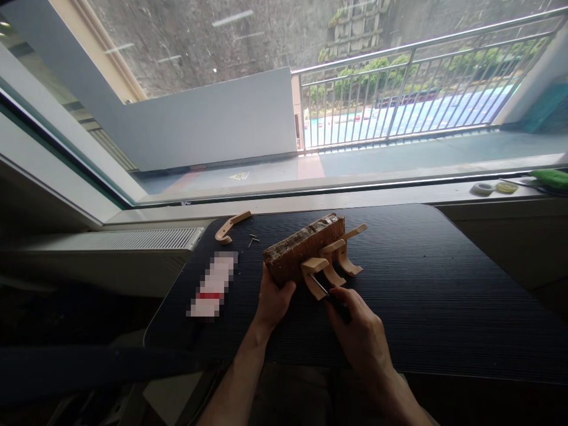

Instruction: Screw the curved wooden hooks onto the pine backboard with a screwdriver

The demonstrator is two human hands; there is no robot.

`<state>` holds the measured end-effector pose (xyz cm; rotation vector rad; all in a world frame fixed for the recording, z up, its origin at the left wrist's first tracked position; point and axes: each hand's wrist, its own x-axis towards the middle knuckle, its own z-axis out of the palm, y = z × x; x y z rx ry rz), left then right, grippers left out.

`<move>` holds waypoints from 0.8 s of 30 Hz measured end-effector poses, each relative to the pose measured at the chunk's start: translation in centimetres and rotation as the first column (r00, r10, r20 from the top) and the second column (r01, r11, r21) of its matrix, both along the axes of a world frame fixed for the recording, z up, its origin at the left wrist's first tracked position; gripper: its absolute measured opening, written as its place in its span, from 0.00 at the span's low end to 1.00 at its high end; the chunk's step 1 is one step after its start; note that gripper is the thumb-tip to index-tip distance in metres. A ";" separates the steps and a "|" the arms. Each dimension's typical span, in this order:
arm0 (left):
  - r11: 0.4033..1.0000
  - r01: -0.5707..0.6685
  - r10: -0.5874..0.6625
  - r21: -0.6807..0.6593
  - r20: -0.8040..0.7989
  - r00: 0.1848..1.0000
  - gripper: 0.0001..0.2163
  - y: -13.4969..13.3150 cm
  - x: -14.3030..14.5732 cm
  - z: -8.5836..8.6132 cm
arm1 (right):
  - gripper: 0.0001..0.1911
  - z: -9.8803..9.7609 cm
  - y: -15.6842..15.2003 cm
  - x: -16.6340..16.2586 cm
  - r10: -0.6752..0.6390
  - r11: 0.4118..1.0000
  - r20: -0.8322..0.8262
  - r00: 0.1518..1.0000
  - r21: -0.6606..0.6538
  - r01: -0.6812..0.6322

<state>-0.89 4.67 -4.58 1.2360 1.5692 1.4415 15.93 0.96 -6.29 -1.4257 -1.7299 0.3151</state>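
Observation:
A brown wooden block [293, 251] with a rough, bark-like edge is tilted over the dark table. My left hand [276, 299] is closed around its near left end, thumb on the face toward me. Several pale curved wooden hooks [316, 269] stick out from that face. In my right hand [359, 322] is a screwdriver [339, 307] with a dark handle. Its metal shaft points up and left into the nearest hook; the tip is hidden there. One separate wooden hook [231, 228] lies at the table's far left, beside a few small screws [252, 239].
The dark table [444, 296] stands against a window sill [452, 198]. On the sill sit tape rolls [483, 189] and a green object [550, 178]. A pixelated pale item [217, 284] lies at left, near a white radiator [146, 239].

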 end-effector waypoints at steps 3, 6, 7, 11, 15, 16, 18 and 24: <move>1.000 0.002 -0.002 0.002 0.018 1.000 0.19 0.0 0.1 0.2 | 0.08 0.1 -0.1 0.0 -0.001 1.000 0.004 1.000 -0.003 0.001; 1.000 0.004 -0.004 -0.004 0.019 1.000 0.20 0.1 0.0 0.0 | 0.09 0.0 -0.1 0.0 0.016 1.000 -0.009 1.000 -0.008 -0.016; 1.000 0.002 -0.002 -0.004 0.013 1.000 0.20 0.1 0.0 -0.1 | 0.09 -0.1 -0.1 0.1 0.023 1.000 -0.013 1.000 -0.007 -0.023; 1.000 0.003 -0.003 -0.001 0.002 1.000 0.20 0.1 -0.1 -0.2 | 0.10 -0.3 0.0 0.2 0.046 0.999 -0.023 0.999 -0.010 -0.046; 1.000 0.005 -0.005 -0.010 -0.004 1.000 0.20 0.1 -0.1 -0.1 | 0.12 -0.2 -0.1 0.3 0.065 0.997 -0.012 0.998 -0.036 -0.065; 1.000 0.003 -0.003 -0.009 -0.010 1.000 0.20 0.1 -0.1 -0.2 | 0.12 -0.2 -0.1 0.4 0.065 0.997 -0.009 0.998 -0.043 -0.066; 1.000 0.005 -0.005 -0.008 -0.024 1.000 0.20 0.1 -0.2 -0.4 | 0.12 0.0 -0.2 0.4 0.067 0.996 -0.004 0.998 -0.062 -0.068; 1.000 0.005 -0.005 -0.009 -0.043 0.999 0.21 0.1 -0.4 -0.8 | 0.14 0.1 0.2 0.1 0.047 0.999 -0.021 0.999 -0.005 -0.047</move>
